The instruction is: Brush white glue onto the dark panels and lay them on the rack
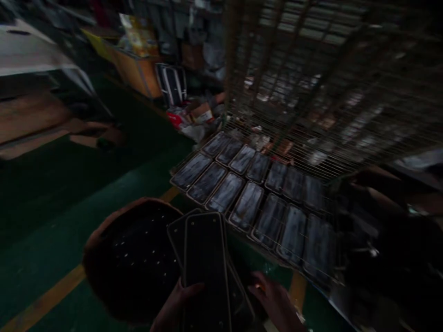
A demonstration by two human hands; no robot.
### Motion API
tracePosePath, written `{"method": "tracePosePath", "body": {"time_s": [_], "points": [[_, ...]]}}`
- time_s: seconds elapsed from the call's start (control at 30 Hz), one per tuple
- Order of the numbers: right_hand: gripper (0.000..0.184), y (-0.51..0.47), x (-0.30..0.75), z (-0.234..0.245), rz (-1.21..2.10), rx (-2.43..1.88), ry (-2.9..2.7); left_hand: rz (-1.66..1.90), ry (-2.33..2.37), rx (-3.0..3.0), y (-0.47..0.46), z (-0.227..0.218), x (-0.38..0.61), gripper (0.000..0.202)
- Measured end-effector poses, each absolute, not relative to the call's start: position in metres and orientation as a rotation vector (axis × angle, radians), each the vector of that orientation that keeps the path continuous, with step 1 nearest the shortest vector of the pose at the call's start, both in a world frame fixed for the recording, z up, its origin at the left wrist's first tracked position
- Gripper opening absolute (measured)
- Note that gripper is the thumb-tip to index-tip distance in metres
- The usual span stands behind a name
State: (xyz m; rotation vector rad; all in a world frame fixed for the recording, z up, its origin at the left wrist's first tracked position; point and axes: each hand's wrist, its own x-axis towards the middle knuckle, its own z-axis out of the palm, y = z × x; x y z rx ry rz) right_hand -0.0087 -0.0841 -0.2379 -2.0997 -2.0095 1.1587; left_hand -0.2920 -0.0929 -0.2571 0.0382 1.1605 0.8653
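Note:
My left hand (175,304) is closed round the lower end of a fanned stack of flat black rectangular pieces (206,263), which stands upright at the bottom middle of the view. My right hand (277,302) is just to the right of the stack's lower edge, thumb pointing toward it. Its fingers are dim and blurred, so I cannot tell whether it grips anything. Beyond the stack, a wire rack shelf (311,168) carries several glossy dark rectangular pieces (224,191) laid side by side in two rows.
A round dark perforated basket (134,258) sits left of the stack on a green floor with a yellow line (44,302). Upper wire shelves (311,69) loom above the rack. Another person's arm (377,184) reaches in at right. Boxes and clutter (138,64) stand behind.

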Motion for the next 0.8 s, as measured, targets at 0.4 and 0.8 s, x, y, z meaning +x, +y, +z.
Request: {"method": "tracePosePath", "body": {"time_s": [0.4,0.8], "points": [[0.037,-0.185,0.183,-0.186,0.596,-2.405,-1.36,0.422,1.004,0.618,0.021,-0.238,-0.071,0.066],[0.041,-0.286,0.233,-0.222,-0.011,-2.334,-0.862,-0.087,0.69,1.021,0.099,-0.259,0.112,0.05]]}}
